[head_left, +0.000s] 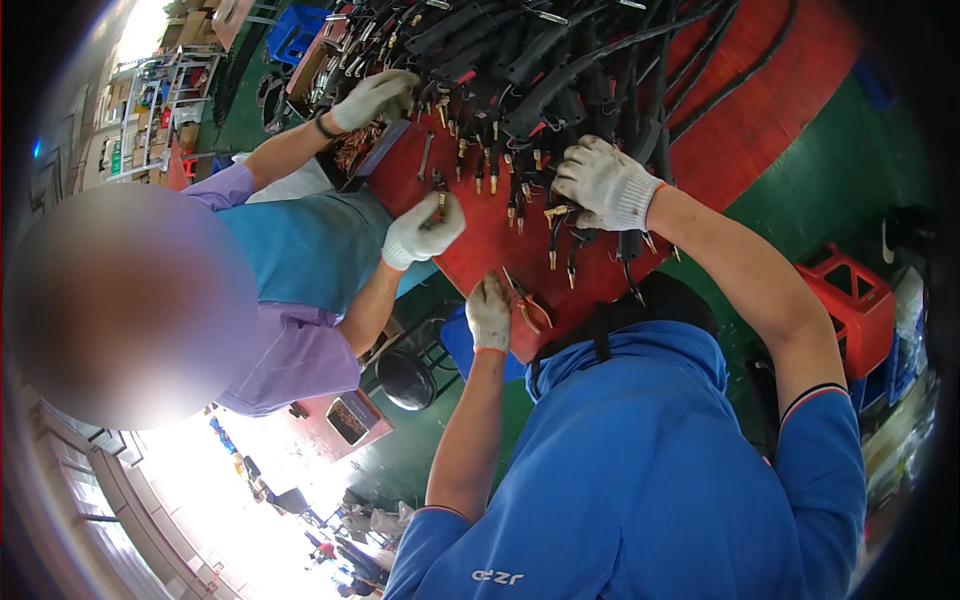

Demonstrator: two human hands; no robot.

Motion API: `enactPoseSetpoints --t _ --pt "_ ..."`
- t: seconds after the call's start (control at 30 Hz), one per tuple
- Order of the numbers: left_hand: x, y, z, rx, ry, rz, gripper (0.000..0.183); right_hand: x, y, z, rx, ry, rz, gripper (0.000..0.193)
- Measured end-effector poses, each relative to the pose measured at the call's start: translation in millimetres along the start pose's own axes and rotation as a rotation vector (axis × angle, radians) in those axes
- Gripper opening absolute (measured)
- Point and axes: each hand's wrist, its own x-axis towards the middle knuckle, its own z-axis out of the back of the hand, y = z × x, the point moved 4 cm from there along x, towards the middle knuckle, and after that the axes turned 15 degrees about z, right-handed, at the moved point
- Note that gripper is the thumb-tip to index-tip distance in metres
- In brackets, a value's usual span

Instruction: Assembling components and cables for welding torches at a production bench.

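My right hand (605,183), in a white knit glove, is curled over the near edge of a heap of black welding torches (540,115). Its fingers close around one torch, which the glove largely covers. Brass-tipped torch necks (572,275) hang below and beside that hand. My left hand (489,312), in a dirtier glove, is at the near table edge with its fingers drawn together. Whatever it may hold is hidden. Just right of it lie pliers with orange handles (536,314).
A co-worker at left has one gloved hand (425,232) around a small brass part and another (375,100) over the heap. An open-ended wrench (425,156) lies on the red table (470,250). A box of copper-coloured parts (355,150) sits beside it. A red stool (848,305) stands right.
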Motion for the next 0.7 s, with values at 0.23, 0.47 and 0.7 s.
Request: enactPoseSetpoints --t 0.23,0.47,0.7 --pt "-38.9 55.1 34.9 0.141 -0.148 0.144 0.041 -27.5 3.3 12.0 -0.067 -0.063 -0.214 0.084" --pt "-46.5 86.0 59.1 0.319 -0.234 0.120 0.049 -36.4 17.7 -1.2 0.019 -0.034 -0.261 0.086" --pt "-49.8 99.2 70.9 0.541 -0.235 0.101 0.054 -82.8 17.8 -19.1 -0.016 -0.257 -0.440 0.106"
